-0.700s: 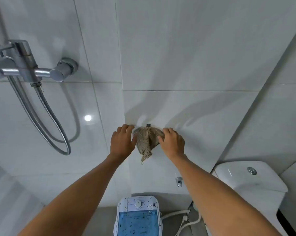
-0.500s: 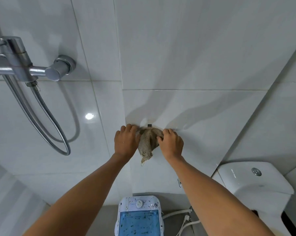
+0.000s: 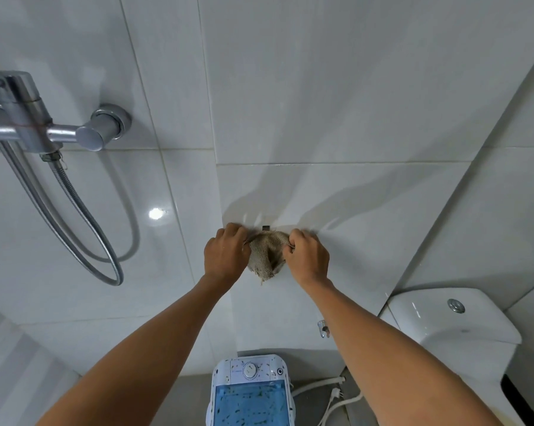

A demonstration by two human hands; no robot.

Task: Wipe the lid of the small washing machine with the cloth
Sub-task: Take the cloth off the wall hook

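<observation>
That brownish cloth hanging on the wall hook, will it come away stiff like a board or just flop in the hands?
Probably floppy: the cloth sags in folds below the small hook and bunches between the left hand and right hand. Its coarse open weave and frayed bottom threads suggest it is light and grips easily, not slippery.

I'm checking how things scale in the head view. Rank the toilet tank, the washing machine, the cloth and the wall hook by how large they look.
As they look, largest first:
1. toilet tank
2. washing machine, cut off by the frame edge, so unsure against the tank
3. cloth, held by both hands
4. wall hook
</observation>
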